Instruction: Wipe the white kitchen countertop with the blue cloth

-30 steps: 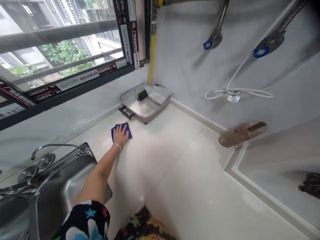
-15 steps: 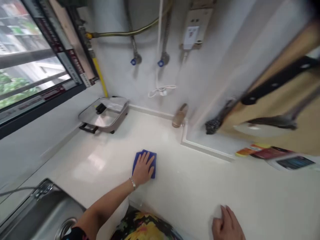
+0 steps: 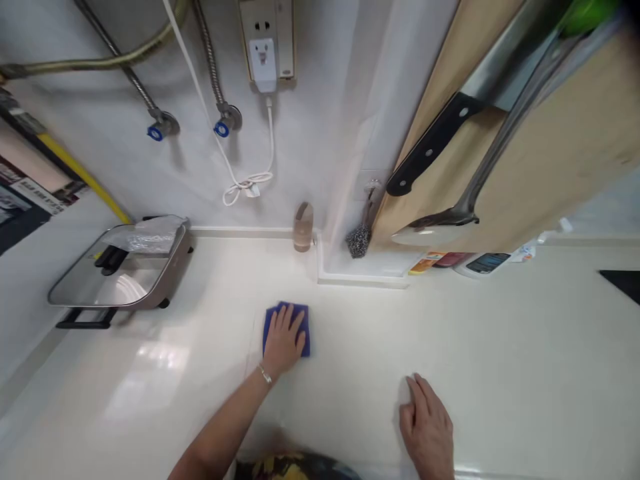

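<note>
My left hand [image 3: 283, 341] lies flat on a folded blue cloth [image 3: 303, 319] on the white countertop [image 3: 350, 373], its fingers spread and a bracelet at the wrist. The cloth's far and right edges show beyond the fingers; the rest is under the palm. To the right, my right hand [image 3: 426, 420] rests on the counter with its fingers stretched forward and the thumb apart. Nothing shows in it. Beyond the cloth, a small brownish bottle [image 3: 303, 230] stands against the wall.
An electric pan [image 3: 120, 273] with a glass lid sits at the left. A cutting board [image 3: 550, 173] leans at the right, with a knife [image 3: 435, 143] and a ladle [image 3: 480, 180] before it. A scrubbing brush [image 3: 359, 240] hangs by the wall corner. A cable [image 3: 245, 183] hangs above.
The view has turned to the right, and the sink has left it. My left hand and the blue cloth have slid right along the counter, nearer in line with the bottle.
</note>
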Demonstrator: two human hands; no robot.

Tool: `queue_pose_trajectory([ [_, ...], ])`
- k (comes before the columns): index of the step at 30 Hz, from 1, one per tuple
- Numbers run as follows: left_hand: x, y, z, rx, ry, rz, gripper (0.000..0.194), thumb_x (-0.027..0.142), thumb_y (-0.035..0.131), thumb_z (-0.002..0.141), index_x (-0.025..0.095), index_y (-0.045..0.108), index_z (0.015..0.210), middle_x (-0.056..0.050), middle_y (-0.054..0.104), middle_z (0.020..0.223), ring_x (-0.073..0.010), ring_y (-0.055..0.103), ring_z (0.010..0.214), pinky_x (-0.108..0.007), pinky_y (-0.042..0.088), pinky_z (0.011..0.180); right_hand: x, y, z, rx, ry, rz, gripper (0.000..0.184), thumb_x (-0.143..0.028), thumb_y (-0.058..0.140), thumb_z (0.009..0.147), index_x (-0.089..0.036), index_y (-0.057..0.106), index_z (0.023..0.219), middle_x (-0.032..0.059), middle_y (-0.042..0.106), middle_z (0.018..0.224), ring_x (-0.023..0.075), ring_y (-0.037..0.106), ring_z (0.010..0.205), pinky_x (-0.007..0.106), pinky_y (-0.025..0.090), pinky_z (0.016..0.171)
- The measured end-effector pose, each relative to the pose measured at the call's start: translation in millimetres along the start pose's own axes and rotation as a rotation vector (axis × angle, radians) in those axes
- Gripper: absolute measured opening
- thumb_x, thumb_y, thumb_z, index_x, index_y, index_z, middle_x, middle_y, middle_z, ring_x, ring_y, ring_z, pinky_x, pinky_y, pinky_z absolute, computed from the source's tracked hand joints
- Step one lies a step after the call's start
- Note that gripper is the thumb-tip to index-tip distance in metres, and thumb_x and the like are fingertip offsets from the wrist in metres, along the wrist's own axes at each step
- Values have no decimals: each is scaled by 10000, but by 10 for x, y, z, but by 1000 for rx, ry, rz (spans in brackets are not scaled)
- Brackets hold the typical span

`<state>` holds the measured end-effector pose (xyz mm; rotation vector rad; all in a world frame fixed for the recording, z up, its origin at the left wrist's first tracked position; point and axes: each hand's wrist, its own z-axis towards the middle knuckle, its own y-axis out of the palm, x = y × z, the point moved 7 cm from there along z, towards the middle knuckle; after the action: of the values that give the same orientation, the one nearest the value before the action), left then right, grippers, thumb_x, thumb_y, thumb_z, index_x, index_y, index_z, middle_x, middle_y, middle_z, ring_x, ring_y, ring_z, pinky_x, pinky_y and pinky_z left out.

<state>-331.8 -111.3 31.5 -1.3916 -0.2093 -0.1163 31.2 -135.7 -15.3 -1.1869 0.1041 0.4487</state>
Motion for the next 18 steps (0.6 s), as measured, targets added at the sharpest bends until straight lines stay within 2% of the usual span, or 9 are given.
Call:
queue_pose_trajectory([
  [3, -125, 77, 524, 65, -61, 5, 544, 366, 397, 982, 240, 452, 1507, -121, 379, 1598, -316, 304, 1500, -550, 242, 1250, -10, -14, 15, 2, -4, -5, 484, -330, 350, 962, -168, 498, 1393, 146, 545, 1438, 290, 508, 1315, 483, 433, 1055],
  [10, -333, 241, 1517, 119, -53, -30, 542, 384, 380, 980, 239, 472, 1494, -116, 416, 1577, -315, 328, 1484, -545, 213, 1249, 34, 9, 18, -6, -10, -32, 489, -328, 367, 960, -166, 490, 1405, 146, 540, 1441, 285, 533, 1285, 469, 455, 1040],
  [14, -365, 351, 1919, 132, -53, -56, 538, 379, 384, 974, 234, 493, 1480, -119, 418, 1571, -321, 323, 1479, -549, 185, 1250, 35, 15, 27, -30, -5, -35, 488, -327, 355, 971, -171, 478, 1417, 151, 533, 1445, 296, 526, 1294, 491, 461, 1046],
  [18, -367, 409, 2111, 150, -94, -92, 522, 375, 398, 965, 235, 534, 1449, -119, 462, 1531, -326, 343, 1465, -556, 185, 1248, 41, 22, 22, -33, -8, -38, 493, -361, 327, 993, -167, 482, 1419, 157, 534, 1443, 304, 519, 1303, 504, 465, 1049],
])
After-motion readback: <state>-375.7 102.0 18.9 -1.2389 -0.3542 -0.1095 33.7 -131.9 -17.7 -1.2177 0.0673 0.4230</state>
